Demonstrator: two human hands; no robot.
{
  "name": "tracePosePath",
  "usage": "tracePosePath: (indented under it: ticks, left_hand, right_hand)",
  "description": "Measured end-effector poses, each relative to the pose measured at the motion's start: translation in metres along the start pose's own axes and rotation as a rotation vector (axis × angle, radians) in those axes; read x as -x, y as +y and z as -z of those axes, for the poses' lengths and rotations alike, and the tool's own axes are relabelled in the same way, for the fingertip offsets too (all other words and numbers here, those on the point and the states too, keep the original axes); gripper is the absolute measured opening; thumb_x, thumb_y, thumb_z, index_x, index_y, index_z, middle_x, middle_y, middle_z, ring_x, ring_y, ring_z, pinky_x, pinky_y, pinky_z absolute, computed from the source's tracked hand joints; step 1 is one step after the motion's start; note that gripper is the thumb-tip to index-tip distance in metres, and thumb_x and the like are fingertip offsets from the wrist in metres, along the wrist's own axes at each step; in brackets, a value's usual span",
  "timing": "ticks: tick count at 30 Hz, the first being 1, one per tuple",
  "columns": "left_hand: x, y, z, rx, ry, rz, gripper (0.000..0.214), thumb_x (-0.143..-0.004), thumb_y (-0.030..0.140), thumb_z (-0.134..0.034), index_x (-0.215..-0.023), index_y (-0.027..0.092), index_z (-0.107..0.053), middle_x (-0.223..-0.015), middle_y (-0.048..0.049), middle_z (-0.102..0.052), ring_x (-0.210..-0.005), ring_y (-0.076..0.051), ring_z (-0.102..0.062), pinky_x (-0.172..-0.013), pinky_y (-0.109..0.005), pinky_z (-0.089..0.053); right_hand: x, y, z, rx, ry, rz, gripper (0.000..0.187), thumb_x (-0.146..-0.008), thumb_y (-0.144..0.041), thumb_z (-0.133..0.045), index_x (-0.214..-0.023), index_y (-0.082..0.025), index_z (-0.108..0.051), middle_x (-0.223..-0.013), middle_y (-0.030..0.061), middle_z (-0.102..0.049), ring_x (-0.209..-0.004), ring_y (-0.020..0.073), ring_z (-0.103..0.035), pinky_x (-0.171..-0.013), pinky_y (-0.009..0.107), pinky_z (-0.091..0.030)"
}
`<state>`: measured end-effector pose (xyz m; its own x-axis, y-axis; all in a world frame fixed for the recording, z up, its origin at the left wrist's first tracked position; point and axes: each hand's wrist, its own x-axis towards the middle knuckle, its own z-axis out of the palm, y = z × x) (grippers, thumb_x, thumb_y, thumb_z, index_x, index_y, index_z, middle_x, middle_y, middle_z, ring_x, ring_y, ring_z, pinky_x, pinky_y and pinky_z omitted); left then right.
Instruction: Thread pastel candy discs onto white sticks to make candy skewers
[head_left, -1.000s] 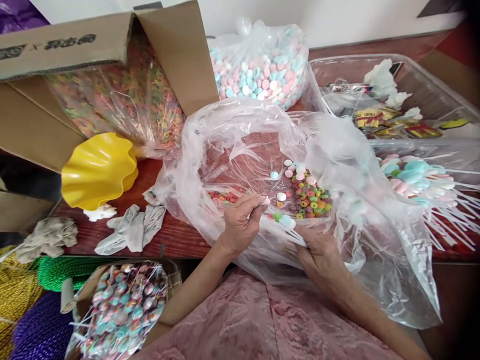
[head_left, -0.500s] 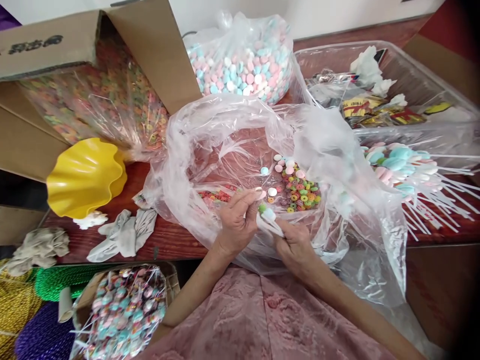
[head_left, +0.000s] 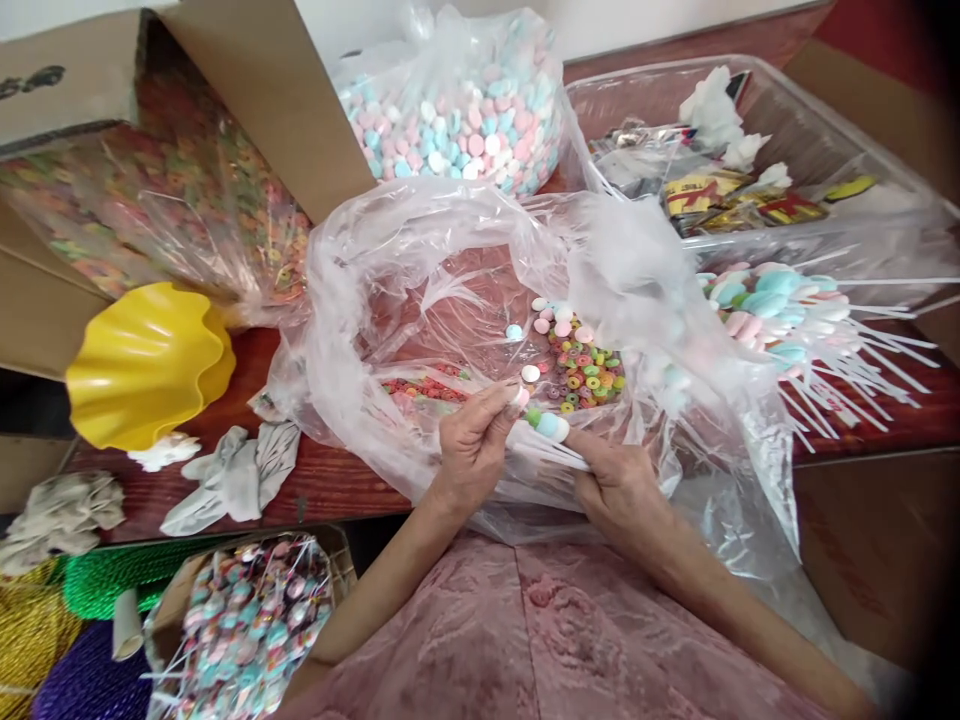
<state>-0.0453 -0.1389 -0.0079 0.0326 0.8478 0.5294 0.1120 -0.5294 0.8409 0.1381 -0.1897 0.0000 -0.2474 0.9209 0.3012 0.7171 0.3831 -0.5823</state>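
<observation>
My left hand (head_left: 474, 445) pinches a small pink round candy at its fingertips, just left of a white stick. My right hand (head_left: 619, 482) grips that white stick (head_left: 559, 455), which carries a pale blue and a green candy (head_left: 546, 423) at its tip. Both hands work over the near rim of a large clear plastic bag (head_left: 420, 260) lying open on the red-brown table. Inside the bag lies a small heap of coloured ring candies (head_left: 581, 368) with a few loose pastel discs (head_left: 530, 373) beside it.
A bag of pastel disc candies (head_left: 457, 110) stands behind. A cardboard box (head_left: 247, 90) holds a bag of ring candies (head_left: 172, 220). A yellow wavy bowl (head_left: 142, 365) and white cloths (head_left: 232, 478) lie left. Finished candy sticks (head_left: 780, 310) and a clear tray (head_left: 825, 150) are right. Wrapped candies (head_left: 247, 620) sit lower left.
The head view shifted, so everything sits a little lower and left. My right hand moved the stick closer to my left hand's pinched candy.
</observation>
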Motion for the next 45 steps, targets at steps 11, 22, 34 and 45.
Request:
tracePosePath:
  ticks: [11, 22, 34, 45]
  left_hand:
    - [0.023, 0.012, -0.021, 0.074, -0.208, 0.104, 0.028, -0.094, 0.023, -0.058, -0.118, 0.024, -0.073, -0.108, -0.0066, -0.076, -0.096, -0.017, -0.072, -0.09, -0.032, -0.058]
    - [-0.059, -0.029, -0.046, -0.661, -0.906, -0.053, 0.028, -0.083, 0.014, -0.054, -0.098, 0.019, -0.078, -0.09, -0.0086, -0.07, -0.083, -0.02, -0.066, -0.079, -0.033, -0.052]
    - [-0.059, -0.028, -0.06, -0.825, -1.016, 0.014, 0.031, -0.084, 0.022, -0.056, -0.112, 0.02, -0.07, -0.106, -0.0098, -0.068, -0.098, -0.025, -0.065, -0.087, -0.036, -0.051]
    - [-0.058, -0.016, -0.062, -0.818, -1.085, -0.009, 0.015, -0.074, 0.025, -0.062, -0.083, 0.015, -0.068, -0.093, -0.0103, -0.067, -0.088, -0.024, -0.063, -0.078, -0.034, -0.051]
  right_hand:
    - [0.006, -0.002, -0.005, -0.149, 0.166, 0.024, 0.038, -0.071, -0.003, -0.041, -0.093, -0.016, -0.069, -0.057, -0.0022, -0.058, -0.044, 0.0103, -0.045, -0.049, 0.021, -0.038]
    - [0.031, 0.057, 0.028, -0.282, 0.341, -0.451, 0.04, -0.092, -0.038, -0.056, -0.057, -0.023, -0.045, -0.051, -0.0028, -0.043, -0.049, 0.013, -0.04, -0.049, 0.028, -0.035]
    - [0.038, 0.06, 0.022, -0.27, 0.272, -0.372, 0.034, -0.095, -0.04, -0.05, -0.065, -0.022, -0.051, -0.06, -0.0016, -0.044, -0.06, 0.0148, -0.043, -0.059, 0.028, -0.041]
    - [0.042, 0.063, 0.014, -0.213, 0.22, -0.316, 0.033, -0.093, -0.035, -0.049, -0.063, -0.021, -0.047, -0.055, -0.0039, -0.037, -0.052, 0.0109, -0.034, -0.047, 0.024, -0.03]
